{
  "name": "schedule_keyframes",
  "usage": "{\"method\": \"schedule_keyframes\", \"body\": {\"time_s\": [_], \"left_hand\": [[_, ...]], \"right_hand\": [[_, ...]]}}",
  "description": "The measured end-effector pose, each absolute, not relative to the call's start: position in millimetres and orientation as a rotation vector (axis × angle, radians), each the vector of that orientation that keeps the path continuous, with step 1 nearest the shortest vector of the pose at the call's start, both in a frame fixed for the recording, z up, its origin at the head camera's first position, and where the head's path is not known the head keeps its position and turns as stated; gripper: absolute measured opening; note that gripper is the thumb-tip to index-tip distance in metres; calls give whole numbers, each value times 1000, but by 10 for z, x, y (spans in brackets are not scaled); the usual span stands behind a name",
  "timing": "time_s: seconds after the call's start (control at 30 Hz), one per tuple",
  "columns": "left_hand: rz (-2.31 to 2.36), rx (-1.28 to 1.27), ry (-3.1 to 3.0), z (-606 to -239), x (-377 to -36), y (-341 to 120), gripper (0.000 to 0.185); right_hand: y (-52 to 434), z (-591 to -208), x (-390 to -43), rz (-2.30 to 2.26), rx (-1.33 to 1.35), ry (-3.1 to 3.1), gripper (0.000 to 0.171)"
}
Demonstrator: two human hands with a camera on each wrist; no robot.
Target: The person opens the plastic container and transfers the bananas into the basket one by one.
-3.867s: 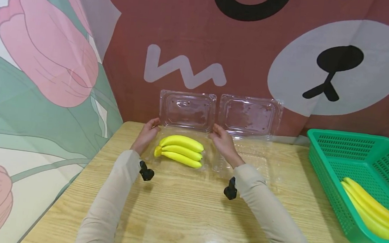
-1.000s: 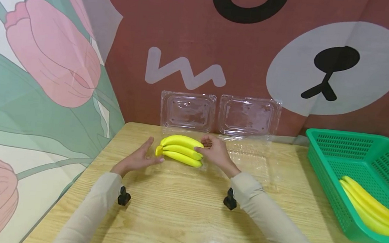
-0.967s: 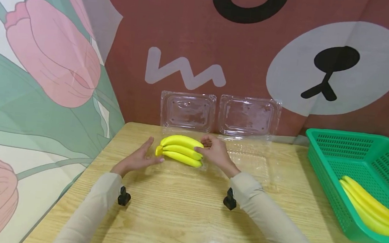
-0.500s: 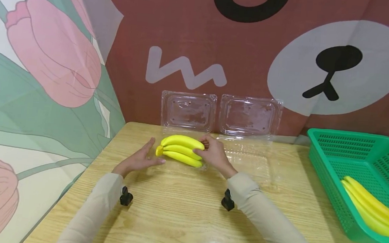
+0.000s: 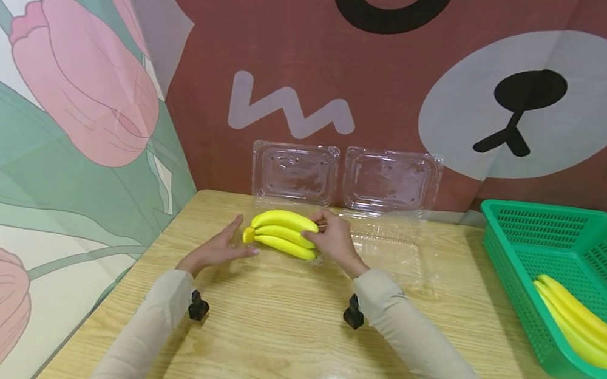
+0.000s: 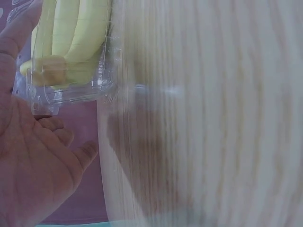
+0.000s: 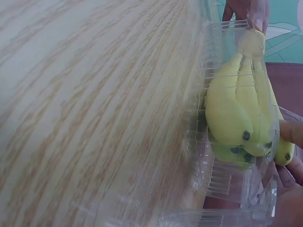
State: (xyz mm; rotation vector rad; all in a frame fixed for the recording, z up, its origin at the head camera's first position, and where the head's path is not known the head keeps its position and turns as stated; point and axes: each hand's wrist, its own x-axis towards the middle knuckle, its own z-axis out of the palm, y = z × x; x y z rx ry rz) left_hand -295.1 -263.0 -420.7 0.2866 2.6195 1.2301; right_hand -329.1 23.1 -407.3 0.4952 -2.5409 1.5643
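A bunch of yellow bananas [image 5: 283,234] lies in the base of the left clear plastic clamshell box [image 6: 83,94], stem end to the left. My right hand [image 5: 337,241] pinches the banana tips at the box's right end; in the right wrist view its thumb [image 7: 292,132] is on one side and fingers on the other. At the stem end, my left hand [image 5: 215,248] is spread beside the box, thumb near the front corner and fingers at the left side. The left wrist view shows its palm [image 6: 33,175] facing the box, holding nothing. The box's lid [image 5: 295,173] stands raised behind.
To the right is a second clear clamshell box [image 5: 390,256] with its lid [image 5: 392,183] raised against the printed backdrop. A green basket [image 5: 512,301] holding more bananas [image 5: 581,329] stands on the table's right side. Both wrists carry small black cameras.
Earlier both hands were at the back corners beside the left lid. They have since come forward, the right to the banana tips and the left beside the stem. Over the last second they barely move.
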Motion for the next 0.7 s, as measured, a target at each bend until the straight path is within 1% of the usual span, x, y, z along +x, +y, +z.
{"method": "schedule_keyframes", "body": {"time_s": [0.43,0.7], "left_hand": [[1245,257,2605,-4195,-2961,-2630,111],[1235,243,2606,-4184,-2960,-2614,112]], "right_hand": [[249,-4065,-3285,1565,436,-2503,26],[282,-4007,-3256,1580,415,-2480,28]]}}
